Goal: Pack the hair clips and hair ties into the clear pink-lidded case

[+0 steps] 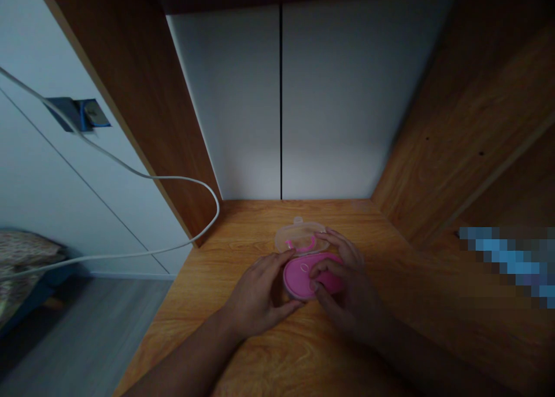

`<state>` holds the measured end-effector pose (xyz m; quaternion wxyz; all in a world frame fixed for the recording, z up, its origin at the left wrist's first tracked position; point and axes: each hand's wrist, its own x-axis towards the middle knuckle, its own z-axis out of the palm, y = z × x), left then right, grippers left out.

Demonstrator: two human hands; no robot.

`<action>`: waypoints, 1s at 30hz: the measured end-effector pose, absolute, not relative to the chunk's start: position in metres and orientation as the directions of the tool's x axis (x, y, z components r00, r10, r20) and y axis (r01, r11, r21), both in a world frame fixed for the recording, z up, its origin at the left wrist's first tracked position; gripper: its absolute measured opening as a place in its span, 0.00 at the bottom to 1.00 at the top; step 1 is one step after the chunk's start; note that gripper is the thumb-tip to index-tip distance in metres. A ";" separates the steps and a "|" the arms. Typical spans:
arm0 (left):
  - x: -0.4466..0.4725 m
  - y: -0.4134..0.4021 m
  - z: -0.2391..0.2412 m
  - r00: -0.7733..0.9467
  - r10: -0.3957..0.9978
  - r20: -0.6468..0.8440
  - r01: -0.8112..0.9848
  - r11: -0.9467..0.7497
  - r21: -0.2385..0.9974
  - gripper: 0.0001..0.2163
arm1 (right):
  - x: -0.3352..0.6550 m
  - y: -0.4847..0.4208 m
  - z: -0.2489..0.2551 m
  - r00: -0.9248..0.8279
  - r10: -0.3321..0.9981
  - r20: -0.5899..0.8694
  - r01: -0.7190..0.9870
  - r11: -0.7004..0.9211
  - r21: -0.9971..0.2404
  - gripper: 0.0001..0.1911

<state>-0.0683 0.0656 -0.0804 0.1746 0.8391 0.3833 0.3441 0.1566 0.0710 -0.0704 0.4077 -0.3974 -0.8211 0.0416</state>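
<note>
A small pink oval case lies on the wooden desk, with its clear plastic lid hinged open behind it. Under the lid shows a pink curved piece. My left hand curls round the case's left side, thumb at its front edge. My right hand grips the right side, fingers bent over the pink base and touching the lid's rim. Both hands rest on the desk.
The desk sits in a wooden alcove with a white back panel and wooden side walls. A white cable loops from a wall socket at the left. A blurred blue patch lies at the right.
</note>
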 end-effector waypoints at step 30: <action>-0.063 0.063 -0.079 0.501 0.728 0.467 0.545 -0.685 0.484 0.36 | 0.155 0.073 -0.075 -0.102 0.773 0.627 0.603 0.549 -0.578 0.08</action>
